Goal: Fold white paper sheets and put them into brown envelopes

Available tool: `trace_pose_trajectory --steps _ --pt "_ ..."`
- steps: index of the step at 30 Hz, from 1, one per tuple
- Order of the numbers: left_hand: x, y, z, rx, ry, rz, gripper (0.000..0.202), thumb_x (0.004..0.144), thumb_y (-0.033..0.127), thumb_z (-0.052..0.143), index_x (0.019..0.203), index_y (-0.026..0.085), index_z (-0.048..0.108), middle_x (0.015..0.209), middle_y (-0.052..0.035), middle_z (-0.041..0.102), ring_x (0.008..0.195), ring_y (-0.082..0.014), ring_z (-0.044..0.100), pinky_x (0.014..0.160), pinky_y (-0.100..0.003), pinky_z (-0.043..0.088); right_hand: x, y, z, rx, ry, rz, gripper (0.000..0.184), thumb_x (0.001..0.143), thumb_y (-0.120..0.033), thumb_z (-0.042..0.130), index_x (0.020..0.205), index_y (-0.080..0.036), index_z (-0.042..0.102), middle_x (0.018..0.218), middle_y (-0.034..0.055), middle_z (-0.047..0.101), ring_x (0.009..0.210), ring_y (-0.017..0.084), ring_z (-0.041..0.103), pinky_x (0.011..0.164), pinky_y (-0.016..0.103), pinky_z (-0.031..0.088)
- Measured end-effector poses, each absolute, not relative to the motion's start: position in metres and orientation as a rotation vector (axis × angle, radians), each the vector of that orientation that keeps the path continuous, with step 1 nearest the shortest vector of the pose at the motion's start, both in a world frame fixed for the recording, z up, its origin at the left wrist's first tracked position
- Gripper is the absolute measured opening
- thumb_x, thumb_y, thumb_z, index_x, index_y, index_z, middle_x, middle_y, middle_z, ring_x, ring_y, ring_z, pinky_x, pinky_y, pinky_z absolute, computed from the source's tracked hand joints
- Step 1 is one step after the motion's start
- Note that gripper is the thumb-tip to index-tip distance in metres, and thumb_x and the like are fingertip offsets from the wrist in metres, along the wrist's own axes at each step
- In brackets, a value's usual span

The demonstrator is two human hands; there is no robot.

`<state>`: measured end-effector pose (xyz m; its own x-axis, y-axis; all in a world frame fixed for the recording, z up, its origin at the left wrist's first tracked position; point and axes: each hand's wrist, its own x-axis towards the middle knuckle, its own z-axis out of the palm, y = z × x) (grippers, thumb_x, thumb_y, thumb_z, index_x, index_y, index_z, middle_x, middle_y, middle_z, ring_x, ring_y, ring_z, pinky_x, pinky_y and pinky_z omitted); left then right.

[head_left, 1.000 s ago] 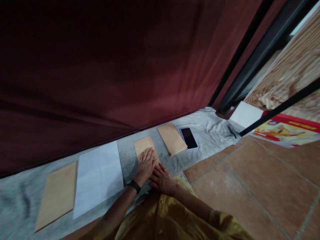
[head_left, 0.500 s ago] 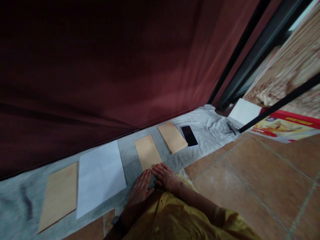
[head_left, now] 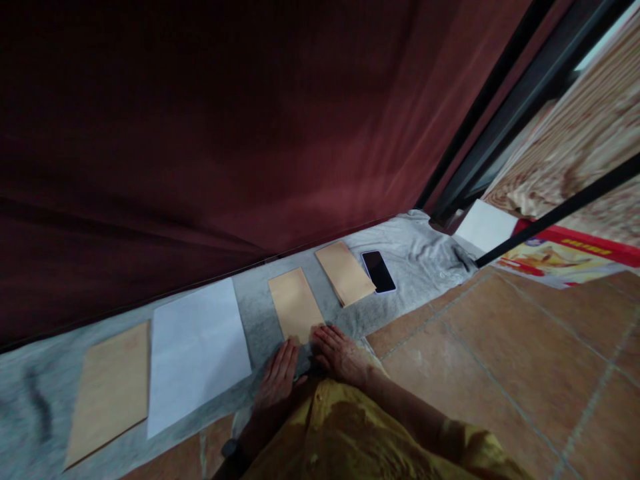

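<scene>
A brown envelope (head_left: 296,303) lies flat on a grey cloth (head_left: 260,313) in front of me. My left hand (head_left: 278,375) rests with fingers stretched out at its near left corner. At the near right corner lies my right hand (head_left: 340,350), fingers flat and touching the paper. Neither hand grips anything. Right of this envelope is a small stack of brown envelopes (head_left: 345,272), whose corner meets a dark-screened phone (head_left: 379,272). A large white sheet of paper (head_left: 197,353) lies to the left, and beyond it another stack of brown envelopes (head_left: 110,387).
A dark red curtain (head_left: 225,147) hangs along the far edge of the cloth. At the right stand black metal bars (head_left: 480,107) and a red and yellow printed box (head_left: 560,257). Brown floor tiles (head_left: 480,360) lie at the near right.
My hands have moved apart along the near edge of the envelope, the right one going right and the left one slightly left. The envelope stays in place.
</scene>
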<state>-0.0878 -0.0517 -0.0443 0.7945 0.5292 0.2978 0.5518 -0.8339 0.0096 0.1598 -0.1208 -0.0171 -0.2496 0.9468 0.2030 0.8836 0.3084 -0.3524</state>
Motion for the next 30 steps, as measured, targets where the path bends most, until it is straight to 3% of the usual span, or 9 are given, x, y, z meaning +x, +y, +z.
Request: trace_pose_trajectory --steps 4,12,17,22,30 --pt "-0.078 -0.047 -0.044 -2.957 -0.805 -0.4 0.064 0.104 0.054 0.037 0.156 0.018 0.047 0.147 -0.0131 0.062 0.138 -0.0272 0.058 0.116 -0.04 0.044 0.147 -0.116 -0.024 -1.581 -2.264 0.239 0.054 0.105 -0.044 0.055 0.152 -0.017 0.051 0.157 0.0121 0.052 0.147 0.022 0.046 0.126 0.044 0.035" --pt "-0.095 -0.046 -0.046 -2.894 -0.799 -0.438 0.059 0.105 0.046 0.037 0.157 0.02 0.046 0.144 -0.0122 0.065 0.132 -0.0262 0.063 0.11 -0.04 0.049 0.171 -0.13 -0.019 -1.697 -2.151 0.26 0.049 0.106 -0.034 0.05 0.153 -0.02 0.05 0.157 0.0101 0.052 0.146 0.023 0.048 0.124 0.045 0.036" --pt "-0.091 -0.041 -0.054 -2.907 -0.854 -0.41 0.054 0.102 0.047 0.04 0.149 0.027 0.058 0.143 -0.0077 0.066 0.128 -0.0276 0.066 0.106 -0.041 0.053 0.16 -0.117 -0.008 -1.829 -1.95 0.278 0.043 0.103 -0.022 0.048 0.145 -0.017 0.055 0.143 0.0152 0.062 0.127 0.026 0.06 0.109 0.044 0.049" --pt "-0.077 -0.041 -0.059 -2.839 -1.014 -0.484 0.05 0.102 0.039 0.04 0.144 0.024 0.063 0.133 -0.0111 0.073 0.114 -0.0284 0.072 0.093 -0.042 0.056 0.141 -0.081 -0.005 -2.173 -1.629 0.344 0.028 0.1 -0.018 0.05 0.124 -0.015 0.064 0.111 0.0159 0.07 0.103 0.028 0.068 0.096 0.04 0.054" --pt "-0.076 -0.038 -0.042 -2.892 -1.031 -0.453 0.046 0.104 0.033 0.04 0.143 0.024 0.063 0.132 -0.0108 0.073 0.111 -0.0259 0.07 0.092 -0.039 0.052 0.148 -0.057 -0.006 -2.105 -1.288 0.552 0.016 0.084 -0.011 0.056 0.089 -0.019 0.069 0.092 0.0084 0.073 0.082 0.022 0.071 0.075 0.029 0.055"
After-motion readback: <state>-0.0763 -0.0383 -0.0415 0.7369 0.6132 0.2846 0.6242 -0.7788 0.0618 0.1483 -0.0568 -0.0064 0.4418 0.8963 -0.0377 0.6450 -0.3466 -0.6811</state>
